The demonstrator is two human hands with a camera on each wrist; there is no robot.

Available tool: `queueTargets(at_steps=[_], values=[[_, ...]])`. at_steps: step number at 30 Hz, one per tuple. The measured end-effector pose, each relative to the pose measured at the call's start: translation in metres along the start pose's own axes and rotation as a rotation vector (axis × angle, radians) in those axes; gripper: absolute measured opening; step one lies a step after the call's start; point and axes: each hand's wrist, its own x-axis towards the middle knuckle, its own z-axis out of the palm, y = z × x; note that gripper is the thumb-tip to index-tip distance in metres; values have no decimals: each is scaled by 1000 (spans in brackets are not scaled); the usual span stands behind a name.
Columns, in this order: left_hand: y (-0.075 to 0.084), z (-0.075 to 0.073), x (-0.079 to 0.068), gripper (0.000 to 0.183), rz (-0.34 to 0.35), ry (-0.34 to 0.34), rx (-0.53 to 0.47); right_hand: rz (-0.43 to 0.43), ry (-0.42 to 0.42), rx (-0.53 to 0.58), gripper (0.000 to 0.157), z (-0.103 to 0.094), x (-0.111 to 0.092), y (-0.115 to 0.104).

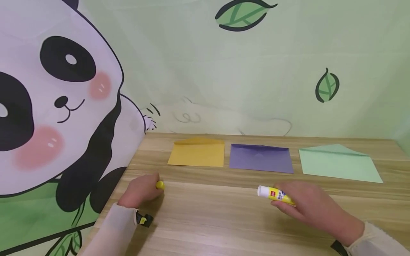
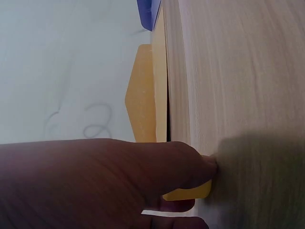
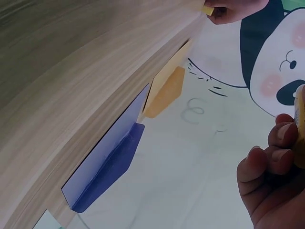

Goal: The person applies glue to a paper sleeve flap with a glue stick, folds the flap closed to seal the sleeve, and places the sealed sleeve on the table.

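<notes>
My right hand (image 1: 315,206) grips a yellow glue stick (image 1: 277,195) above the table, its white end pointing left. In the right wrist view the glue stick (image 3: 299,129) is cut off by the right edge, with curled fingers around it. At the left, my left hand (image 1: 142,188) pinches a small yellow cap (image 1: 160,185) close to the tabletop. The left wrist view has this cap (image 2: 189,192) partly hidden behind the thumb. Beyond the hands lie an orange envelope (image 1: 196,154), a purple envelope (image 1: 260,159) and a mint green envelope (image 1: 341,164), side by side, flaps toward the wall.
The wood-grain table (image 1: 211,220) ends at the back against a pale green wall covering (image 1: 192,64) with leaf drawings. A large printed panda (image 1: 96,142) covers the left side, beside the table's left edge.
</notes>
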Motion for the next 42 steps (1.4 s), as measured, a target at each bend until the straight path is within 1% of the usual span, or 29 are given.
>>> queueTargets(at_steps=[4,10,11,13,15,17,18,19,21,25,27,29,32,36,39,42], values=[[0,1,0,18,-8,-10,-15,11,-7,0,38,0,-1,0],[0,2,-1,27,-34,-12,-53,60,-61,-8,28,-2,-1,-2],[0,1,-1,30,-36,0,-55,67,-66,-9,27,-2,-1,-2],[3,0,-1,38,-31,44,-57,82,-77,-14,25,-3,0,-3],[7,-3,-1,46,-5,117,-54,96,-83,-17,25,-3,0,-3],[13,-5,-1,51,44,204,-48,113,-91,-22,25,-4,1,-4],[17,-6,-1,50,72,241,-53,121,-93,-22,25,-4,2,-5],[21,-8,-2,49,105,273,-63,138,-97,-14,25,-4,3,-6],[31,-10,-2,46,174,313,-92,180,-103,24,23,-4,4,-7],[54,-18,-7,39,287,323,-138,263,-84,137,19,-4,7,-11],[67,-23,-12,36,333,328,-156,277,-59,183,20,-5,8,-13],[82,-28,-18,32,387,342,-195,273,-32,207,20,-6,10,-15],[104,-36,-28,27,481,372,-282,241,10,234,22,-6,14,-17],[130,-47,-40,25,603,386,-445,217,47,253,27,-7,20,-22],[147,-53,-45,27,675,380,-565,224,57,261,29,-7,27,-26],[163,-56,-45,30,729,376,-651,236,67,275,30,-5,35,-31]])
